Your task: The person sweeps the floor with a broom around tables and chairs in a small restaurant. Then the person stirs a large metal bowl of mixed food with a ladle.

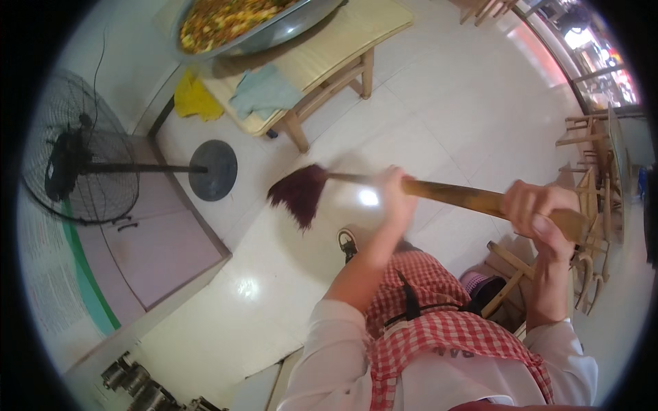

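Observation:
Both of my hands grip one long wooden handle (457, 196) of a broom or mop. Its ragged, dark maroon head (300, 195) fans out at the far end, over the white tiled floor (432, 133). Whether the strands touch the tiles cannot be told. My left hand (400, 195), slightly blurred, is wrapped around the shaft lower down. My right hand (540, 213) is closed near the thick top end, which juts out past the fist. One shoe (347, 244) shows on the floor below my left forearm.
A standing fan with a round base (213, 170) is by a low cabinet (164, 251). A wooden table (354, 38) bears a metal basin (267, 38) of food and a pale cloth (264, 92); a yellow cloth (198, 97) is beside it. Wooden stools (591, 195) line the right side.

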Tool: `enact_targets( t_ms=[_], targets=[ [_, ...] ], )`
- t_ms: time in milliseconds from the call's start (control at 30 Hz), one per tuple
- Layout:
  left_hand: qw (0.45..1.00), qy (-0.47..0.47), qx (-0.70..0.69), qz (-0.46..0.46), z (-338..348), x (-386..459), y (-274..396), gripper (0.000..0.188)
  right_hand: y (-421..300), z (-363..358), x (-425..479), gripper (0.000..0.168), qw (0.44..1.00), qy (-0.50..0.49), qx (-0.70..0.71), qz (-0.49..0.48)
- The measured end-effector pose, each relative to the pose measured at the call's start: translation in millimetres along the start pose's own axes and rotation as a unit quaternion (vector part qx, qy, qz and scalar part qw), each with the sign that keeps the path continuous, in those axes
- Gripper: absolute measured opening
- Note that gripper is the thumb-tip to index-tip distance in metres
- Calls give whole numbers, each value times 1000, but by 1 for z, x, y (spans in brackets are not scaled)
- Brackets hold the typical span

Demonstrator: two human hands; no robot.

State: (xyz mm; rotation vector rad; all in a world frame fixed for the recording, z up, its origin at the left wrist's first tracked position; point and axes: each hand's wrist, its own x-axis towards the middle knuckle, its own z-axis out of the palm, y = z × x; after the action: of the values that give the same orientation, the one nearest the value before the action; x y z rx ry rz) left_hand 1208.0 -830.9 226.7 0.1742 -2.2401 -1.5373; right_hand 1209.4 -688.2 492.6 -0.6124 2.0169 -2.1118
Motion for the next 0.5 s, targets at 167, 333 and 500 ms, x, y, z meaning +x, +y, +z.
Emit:
enact_targets(
  t_ms=[167, 333, 500],
  targets=[
    [987, -132, -51, 77, 133, 33, 5, 19, -1, -54, -20, 27, 990, 82, -113, -32],
    [941, -288, -110, 138, 225, 74, -35, 23, 74, -83, -32, 20, 963, 109, -245, -35],
    [889, -405, 5, 215, 264, 89, -46, 18, 127, -94, -59, 17, 932, 253, -255, -55]
  ],
)
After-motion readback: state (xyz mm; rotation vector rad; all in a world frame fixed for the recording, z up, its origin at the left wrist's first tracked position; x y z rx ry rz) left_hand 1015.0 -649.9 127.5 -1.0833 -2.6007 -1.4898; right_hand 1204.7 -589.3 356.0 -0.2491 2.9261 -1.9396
